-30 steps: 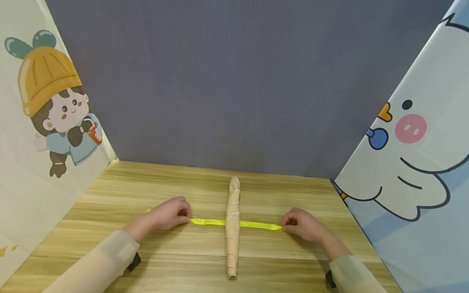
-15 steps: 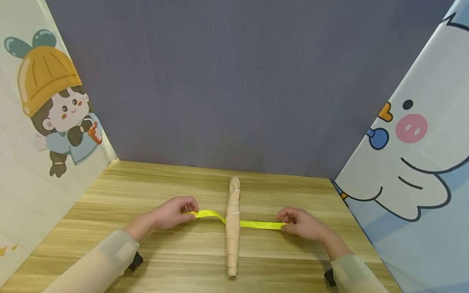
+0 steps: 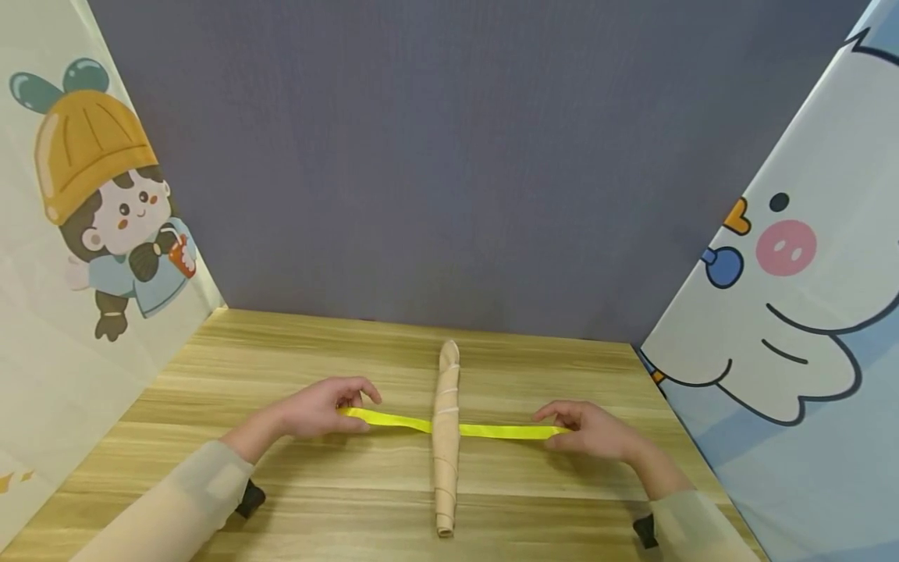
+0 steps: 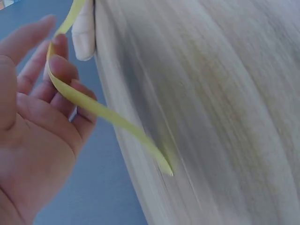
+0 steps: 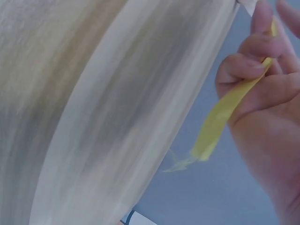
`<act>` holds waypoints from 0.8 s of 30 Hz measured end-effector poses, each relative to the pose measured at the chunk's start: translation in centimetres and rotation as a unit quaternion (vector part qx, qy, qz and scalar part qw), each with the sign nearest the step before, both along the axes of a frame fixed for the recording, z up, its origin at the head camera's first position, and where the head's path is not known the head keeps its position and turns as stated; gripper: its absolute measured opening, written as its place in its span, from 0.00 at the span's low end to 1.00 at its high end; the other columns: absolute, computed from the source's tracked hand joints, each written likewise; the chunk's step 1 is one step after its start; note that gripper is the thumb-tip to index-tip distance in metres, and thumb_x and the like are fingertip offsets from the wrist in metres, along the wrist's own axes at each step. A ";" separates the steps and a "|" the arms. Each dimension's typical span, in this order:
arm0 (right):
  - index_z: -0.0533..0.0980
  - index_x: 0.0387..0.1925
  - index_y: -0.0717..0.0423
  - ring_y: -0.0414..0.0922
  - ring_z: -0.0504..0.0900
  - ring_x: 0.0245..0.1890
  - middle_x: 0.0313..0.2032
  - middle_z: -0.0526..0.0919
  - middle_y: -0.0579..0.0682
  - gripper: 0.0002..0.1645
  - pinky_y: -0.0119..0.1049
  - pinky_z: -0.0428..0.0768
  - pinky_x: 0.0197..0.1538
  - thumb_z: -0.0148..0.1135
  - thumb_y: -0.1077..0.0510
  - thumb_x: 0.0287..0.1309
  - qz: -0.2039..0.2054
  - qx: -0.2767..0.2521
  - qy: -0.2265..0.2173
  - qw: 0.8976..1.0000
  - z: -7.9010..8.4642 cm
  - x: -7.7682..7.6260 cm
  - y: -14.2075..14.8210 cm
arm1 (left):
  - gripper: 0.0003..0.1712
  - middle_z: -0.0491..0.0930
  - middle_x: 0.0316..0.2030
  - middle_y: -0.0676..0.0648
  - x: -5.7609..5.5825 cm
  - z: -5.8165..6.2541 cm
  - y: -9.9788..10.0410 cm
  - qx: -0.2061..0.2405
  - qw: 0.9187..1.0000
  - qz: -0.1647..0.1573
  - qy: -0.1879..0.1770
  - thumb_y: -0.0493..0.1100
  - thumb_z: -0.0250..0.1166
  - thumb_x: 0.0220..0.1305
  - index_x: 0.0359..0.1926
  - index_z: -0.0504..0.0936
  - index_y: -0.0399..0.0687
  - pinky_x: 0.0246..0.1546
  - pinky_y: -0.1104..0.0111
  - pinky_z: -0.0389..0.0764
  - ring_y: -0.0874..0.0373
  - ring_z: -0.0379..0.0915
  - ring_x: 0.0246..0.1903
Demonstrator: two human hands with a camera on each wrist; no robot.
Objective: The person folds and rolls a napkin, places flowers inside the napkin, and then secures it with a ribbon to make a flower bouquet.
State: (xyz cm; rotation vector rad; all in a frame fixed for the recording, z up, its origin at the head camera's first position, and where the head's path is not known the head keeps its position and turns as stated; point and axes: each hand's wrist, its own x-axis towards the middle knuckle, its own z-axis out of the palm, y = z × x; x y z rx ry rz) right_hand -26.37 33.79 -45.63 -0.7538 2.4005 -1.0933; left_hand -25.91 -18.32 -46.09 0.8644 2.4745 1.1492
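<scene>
A rolled beige cloth, tapered and with pale edges spiralling round it, lies lengthwise in mid-table. Beneath it a bright yellow ribbon runs crosswise and comes out on both sides. On the left side, my left hand holds the ribbon in its curled lower fingers, thumb and forefinger apart; the tail of the ribbon trails down toward the tabletop in the left wrist view. Opposite, my right hand grips the ribbon under bent fingers; its frayed end hangs past the palm in the right wrist view.
The wood-grain table meets a grey-blue panel at the back. Side panels with cartoon figures, a child at left and a white bird at right, flank it.
The thumbs and forefingers have gone from pinching the ribbon to standing apart. My left hand rose with slack ribbon, then drew left. My right hand moved slightly right. The cloth roll has stayed put.
</scene>
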 end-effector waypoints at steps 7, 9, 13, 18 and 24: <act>0.80 0.66 0.66 0.35 0.76 0.31 0.38 0.84 0.49 0.25 0.30 0.78 0.36 0.69 0.59 0.75 -0.001 -0.038 -0.024 0.999 0.5 0.0 -0.4 | 0.08 0.89 0.47 0.50 0.3 0.6 0.1 0.050 0.998 -0.016 -0.030 0.45 0.73 0.75 0.50 0.90 0.49 0.47 0.72 0.79 0.64 0.78 0.42; 0.80 0.67 0.65 0.37 0.80 0.36 0.40 0.86 0.54 0.25 0.31 0.81 0.40 0.68 0.55 0.76 -0.019 -0.019 -0.011 1.000 0.6 0.1 -0.7 | 0.09 0.90 0.46 0.47 0.4 0.9 0.4 0.045 0.999 0.001 -0.031 0.46 0.72 0.76 0.51 0.89 0.48 0.47 0.71 0.80 0.61 0.80 0.43; 0.81 0.65 0.64 0.39 0.79 0.31 0.34 0.86 0.55 0.27 0.33 0.79 0.37 0.65 0.48 0.79 -0.047 0.036 0.001 0.998 0.9 0.2 -1.3 | 0.20 0.88 0.38 0.41 0.5 1.2 0.9 0.025 0.998 0.037 -0.033 0.48 0.69 0.79 0.62 0.84 0.38 0.36 0.69 0.79 0.57 0.78 0.33; 0.88 0.48 0.57 0.35 0.69 0.24 0.26 0.80 0.43 0.16 0.32 0.70 0.30 0.69 0.48 0.75 -0.038 0.087 0.000 0.995 1.2 0.3 -1.1 | 0.23 0.86 0.28 0.44 0.5 1.6 0.9 -0.014 0.998 0.045 -0.042 0.48 0.70 0.77 0.60 0.85 0.33 0.27 0.70 0.69 0.63 0.65 0.23; 0.86 0.38 0.56 0.33 0.66 0.22 0.22 0.73 0.39 0.14 0.31 0.67 0.28 0.69 0.49 0.74 -0.028 0.073 0.003 0.997 1.5 0.3 -0.5 | 0.07 0.85 0.27 0.51 0.5 1.9 0.7 -0.037 0.998 0.035 -0.035 0.45 0.74 0.72 0.41 0.90 0.45 0.29 0.73 0.69 0.65 0.68 0.25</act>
